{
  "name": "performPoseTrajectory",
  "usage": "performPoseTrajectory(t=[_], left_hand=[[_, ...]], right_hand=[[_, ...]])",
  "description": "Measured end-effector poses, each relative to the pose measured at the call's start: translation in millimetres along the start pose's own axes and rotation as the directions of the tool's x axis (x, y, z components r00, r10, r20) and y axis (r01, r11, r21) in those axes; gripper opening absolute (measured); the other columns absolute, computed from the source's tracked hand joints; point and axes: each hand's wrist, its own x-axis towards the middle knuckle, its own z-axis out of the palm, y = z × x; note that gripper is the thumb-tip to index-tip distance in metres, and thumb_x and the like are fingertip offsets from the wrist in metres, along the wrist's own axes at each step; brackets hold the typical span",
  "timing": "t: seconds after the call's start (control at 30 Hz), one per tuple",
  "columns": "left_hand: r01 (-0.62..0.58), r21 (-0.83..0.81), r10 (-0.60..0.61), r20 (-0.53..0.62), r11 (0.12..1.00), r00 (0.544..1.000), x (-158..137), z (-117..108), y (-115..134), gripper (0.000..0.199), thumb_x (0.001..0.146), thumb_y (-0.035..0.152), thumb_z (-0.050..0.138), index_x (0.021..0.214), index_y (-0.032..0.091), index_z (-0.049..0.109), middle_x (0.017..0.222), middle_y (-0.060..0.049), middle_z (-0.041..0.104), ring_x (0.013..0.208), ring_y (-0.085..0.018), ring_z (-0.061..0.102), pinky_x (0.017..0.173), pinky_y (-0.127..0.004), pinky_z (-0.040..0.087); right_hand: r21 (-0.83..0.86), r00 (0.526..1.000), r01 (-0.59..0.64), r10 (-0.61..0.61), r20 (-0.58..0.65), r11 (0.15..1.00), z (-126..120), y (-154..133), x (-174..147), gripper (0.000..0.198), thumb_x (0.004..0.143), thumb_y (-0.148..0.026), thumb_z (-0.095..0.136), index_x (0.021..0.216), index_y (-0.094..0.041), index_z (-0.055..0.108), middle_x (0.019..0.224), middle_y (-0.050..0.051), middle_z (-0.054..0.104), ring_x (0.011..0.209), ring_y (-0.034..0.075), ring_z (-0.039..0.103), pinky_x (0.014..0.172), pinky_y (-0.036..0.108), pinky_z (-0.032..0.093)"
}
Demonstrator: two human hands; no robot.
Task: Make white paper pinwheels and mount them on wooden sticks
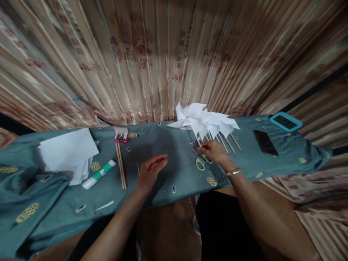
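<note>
Several white paper pinwheels (pixel 192 115) on wooden sticks lie overlapping in a row at the back of the cloth-covered table. My right hand (pixel 213 150) pinches the lower end of the leftmost pinwheel's stick (pixel 198 141). Under and beside that hand lie scissors (pixel 200 164) with yellow-green handles, partly hidden. My left hand (pixel 152 169) is over the middle of the table with its fingers stretched out and nothing in it. Left of it rest a few bare wooden sticks (pixel 121 166) and an open red box (pixel 121 137) of small metal pins.
At the left are a stack of white paper (pixel 70 146) and a green-and-white glue tube (pixel 99 174). A paper scrap (pixel 103 206) lies near the front edge. A black phone (pixel 265 143) and a blue-framed device (pixel 286 121) lie at the right. Curtains (pixel 152 61) hang behind.
</note>
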Motion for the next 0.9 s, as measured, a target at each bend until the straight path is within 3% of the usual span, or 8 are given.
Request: performPoseTrajectory(t=[0.3, 0.5, 0.57, 0.67, 0.77, 0.87, 0.9], left_hand=[[-0.011, 0.002, 0.011, 0.031, 1.000, 0.999, -12, -18, 7, 0.029, 0.064, 0.037, 0.083, 0.087, 0.020, 0.079, 0.089, -0.005, 0.078, 0.087, -0.021, 0.071, 0.086, -0.033, 0.053], [-0.029, -0.022, 0.031, 0.070, 0.999, 0.997, -22, -30, -1, 0.026, 0.068, 0.036, 0.078, 0.087, 0.019, 0.079, 0.093, -0.006, 0.078, 0.089, -0.021, 0.070, 0.086, -0.032, 0.053], [-0.037, -0.011, 0.038, 0.067, 0.999, 0.997, -24, -35, -3, 0.025, 0.068, 0.036, 0.078, 0.086, 0.018, 0.079, 0.093, -0.006, 0.078, 0.088, -0.022, 0.070, 0.085, -0.033, 0.053], [-0.045, 0.009, 0.045, 0.067, 0.999, 0.997, -27, -42, -6, 0.021, 0.072, 0.034, 0.075, 0.083, 0.017, 0.079, 0.088, -0.006, 0.077, 0.085, -0.022, 0.069, 0.083, -0.033, 0.053], [-0.053, 0.031, 0.050, 0.080, 0.998, 0.996, -33, -44, -12, 0.015, 0.075, 0.028, 0.071, 0.081, 0.017, 0.079, 0.082, -0.006, 0.075, 0.081, -0.020, 0.068, 0.080, -0.032, 0.053], [-0.052, 0.052, 0.046, 0.110, 0.997, 0.993, -43, -39, -20, 0.008, 0.072, 0.020, 0.072, 0.075, 0.016, 0.078, 0.075, -0.005, 0.073, 0.074, -0.020, 0.067, 0.072, -0.030, 0.053], [-0.051, 0.055, 0.045, 0.114, 0.997, 0.992, -47, -37, -23, 0.006, 0.072, 0.019, 0.072, 0.074, 0.016, 0.077, 0.074, -0.005, 0.072, 0.072, -0.020, 0.067, 0.070, -0.031, 0.054]], right_hand=[[-0.358, 0.993, -0.065, 0.096, 0.069, 0.931, -1, 2, 17, 0.023, 0.088, -0.036, 0.062, 0.083, -0.021, 0.078, 0.078, 0.007, 0.077, 0.074, 0.021, 0.070, 0.062, 0.027, 0.041], [-0.475, 0.998, -0.054, 0.064, 0.006, 0.878, -5, -25, -4, 0.033, 0.092, -0.035, 0.054, 0.100, -0.011, 0.075, 0.089, 0.024, 0.076, 0.084, 0.036, 0.072, 0.066, 0.037, 0.045], [-0.445, 0.998, 0.034, -0.051, -0.026, 0.895, 4, -45, -10, 0.031, 0.093, -0.032, 0.053, 0.105, -0.013, 0.074, 0.090, 0.021, 0.077, 0.082, 0.034, 0.073, 0.066, 0.036, 0.046], [-0.345, 0.972, 0.229, -0.234, 0.025, 0.910, 27, -88, -16, 0.027, 0.095, -0.026, 0.051, 0.108, -0.019, 0.073, 0.098, 0.012, 0.079, 0.088, 0.027, 0.074, 0.072, 0.031, 0.049], [-0.180, 0.900, 0.435, -0.430, 0.066, 0.882, 47, -147, -14, 0.027, 0.095, -0.022, 0.050, 0.105, -0.018, 0.074, 0.097, 0.010, 0.079, 0.087, 0.025, 0.074, 0.073, 0.030, 0.049], [-0.027, 0.824, 0.560, -0.553, 0.123, 0.828, 51, -218, -12, 0.021, 0.092, -0.017, 0.054, 0.093, -0.015, 0.075, 0.091, 0.011, 0.078, 0.084, 0.023, 0.072, 0.074, 0.030, 0.048], [0.090, 0.778, 0.607, -0.614, 0.133, 0.790, 49, -239, -15, 0.017, 0.091, -0.017, 0.058, 0.090, -0.015, 0.075, 0.089, 0.009, 0.078, 0.083, 0.021, 0.071, 0.075, 0.029, 0.048]])
